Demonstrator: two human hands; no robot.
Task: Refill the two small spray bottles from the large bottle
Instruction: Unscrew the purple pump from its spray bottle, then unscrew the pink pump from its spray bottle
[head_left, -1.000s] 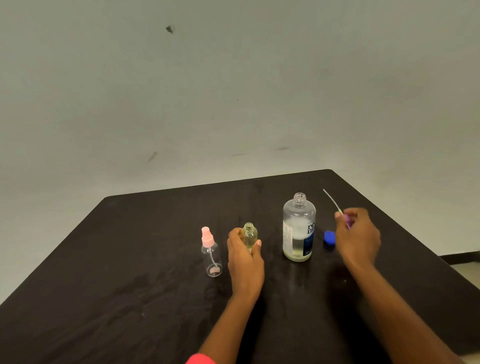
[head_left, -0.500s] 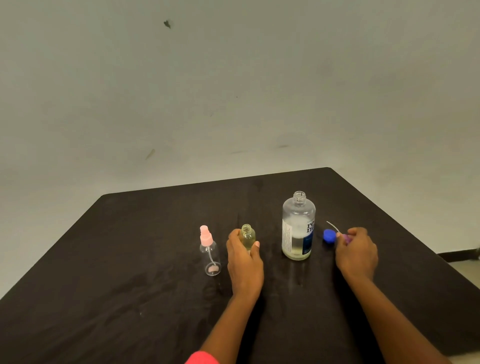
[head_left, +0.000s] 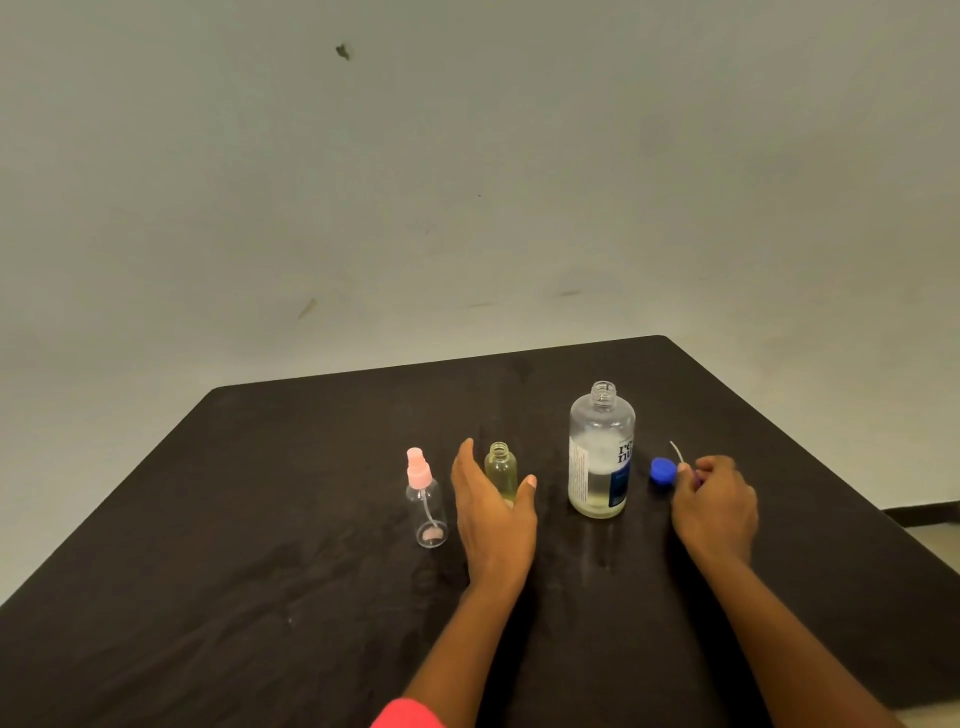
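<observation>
Head view: left hand (head_left: 493, 514) is hovering wide open by the yellow bottle (head_left: 501, 470); right hand (head_left: 717, 509) is pinching the sprayer (head_left: 694, 476).

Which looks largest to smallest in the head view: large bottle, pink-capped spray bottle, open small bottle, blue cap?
large bottle
pink-capped spray bottle
open small bottle, unsure since the left hand hides its base
blue cap

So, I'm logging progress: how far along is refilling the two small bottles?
Done: the large clear labelled bottle stands uncapped beside a blue cap, and the small open bottle holds yellowish liquid. In hand: the right hand pinches a purple spray head; the left hand hovers open by that bottle. Left: the small pink-topped clear bottle looks empty, sprayer on.
</observation>
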